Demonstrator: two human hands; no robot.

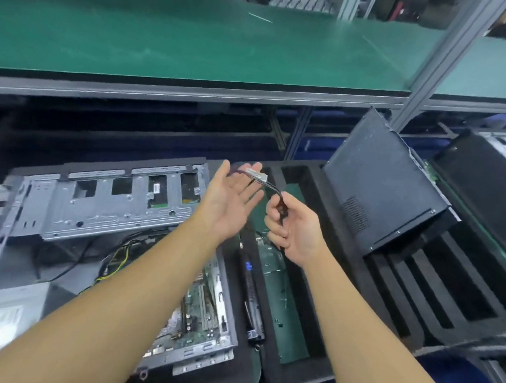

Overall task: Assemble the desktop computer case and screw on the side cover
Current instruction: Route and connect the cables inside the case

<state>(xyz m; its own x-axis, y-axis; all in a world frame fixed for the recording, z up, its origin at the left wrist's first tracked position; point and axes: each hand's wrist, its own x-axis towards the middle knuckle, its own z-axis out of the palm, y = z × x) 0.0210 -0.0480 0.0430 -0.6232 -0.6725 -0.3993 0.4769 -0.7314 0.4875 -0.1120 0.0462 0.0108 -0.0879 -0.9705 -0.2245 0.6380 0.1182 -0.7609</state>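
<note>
Clearly we are in the early middle of the job: the computer case (36, 228) lies on its side in the lower left of the frame with its open face up, so the motherboard (200, 300) and loose wiring show inside, and the drive cage (96, 208) sits raised along its upper edge. No panel closes that face, and we cannot pick out a loose side cover anywhere. By our reckoning the internal cabling, the closing and every screw are left to do. The case's long axis seems to run from the bottom of the frame up toward the middle, leaning slightly left, with the port end nearest the lower edge and the drive-bay end farthest up. Above it, at the centre of the frame, our left hand (230, 201) is turned palm up with its fingers spread and straight, and a pale connector (257, 174) rests across the fingertips. Our right hand (293, 232) has its fingers curled round the dark cable (277, 192) just below that. The cable climbs from the right hand up and to the left, so its connector points toward the upper left. To the right, a black foam tray (358, 286) holds a dark tool (250, 280), probably a powered screwdriver, lying lengthwise. A closed dark case (379, 184) leans tilted at the upper right.
</note>
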